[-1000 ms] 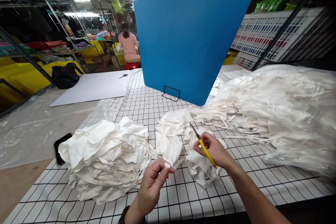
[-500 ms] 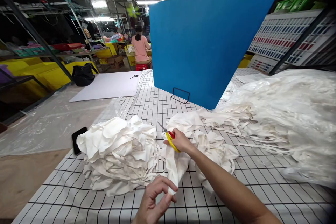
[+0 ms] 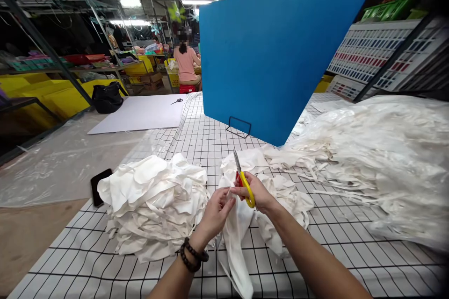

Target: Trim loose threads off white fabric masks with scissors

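One pair of scissors (image 3: pixel 242 178), one white cloth (image 3: pixel 237 245)

Left hand (image 3: pixel 218 210) pinches the cloth, right hand (image 3: pixel 257 191) holds the scissors, over the checked tabletop (image 3: pixel 336 264); one big heap (image 3: pixel 157 210), one phone (image 3: pixel 99 188) lie left.

The wooden tabletop (image 3: pixel 38 238) shows bare at the left, partly under a clear plastic sheet (image 3: pixel 70 168). A black-gridded white tablecloth (image 3: pixel 372 266) covers the rest. On it lie a large fabric pile (image 3: pixel 154 215), a smaller fabric heap (image 3: pixel 289 196), a long white fabric piece (image 3: pixel 240 257) trailing between them, and plastic-wrapped white strips (image 3: pixel 393 149). A black phone (image 3: pixel 99 187) lies beside the large pile.
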`<action>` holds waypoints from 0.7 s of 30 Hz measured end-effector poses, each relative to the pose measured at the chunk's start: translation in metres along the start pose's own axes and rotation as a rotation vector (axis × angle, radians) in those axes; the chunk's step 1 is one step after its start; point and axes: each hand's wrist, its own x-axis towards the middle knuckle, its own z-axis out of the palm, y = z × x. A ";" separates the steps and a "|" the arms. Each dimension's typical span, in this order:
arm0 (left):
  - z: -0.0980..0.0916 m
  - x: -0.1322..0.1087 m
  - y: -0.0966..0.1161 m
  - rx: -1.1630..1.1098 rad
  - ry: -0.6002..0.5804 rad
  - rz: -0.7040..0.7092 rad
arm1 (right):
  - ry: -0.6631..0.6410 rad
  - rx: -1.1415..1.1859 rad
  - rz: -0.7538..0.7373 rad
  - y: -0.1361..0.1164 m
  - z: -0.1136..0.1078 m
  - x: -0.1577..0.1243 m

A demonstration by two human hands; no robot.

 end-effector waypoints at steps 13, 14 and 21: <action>-0.023 0.032 0.078 -0.104 -0.455 0.033 | -0.277 0.201 -0.122 -0.028 -0.025 0.000; -0.030 0.037 0.085 -0.094 -0.463 0.047 | -0.279 0.208 -0.136 -0.034 -0.029 -0.002; -0.043 0.058 0.102 0.032 -0.354 0.149 | -0.213 0.266 -0.246 -0.071 -0.051 -0.055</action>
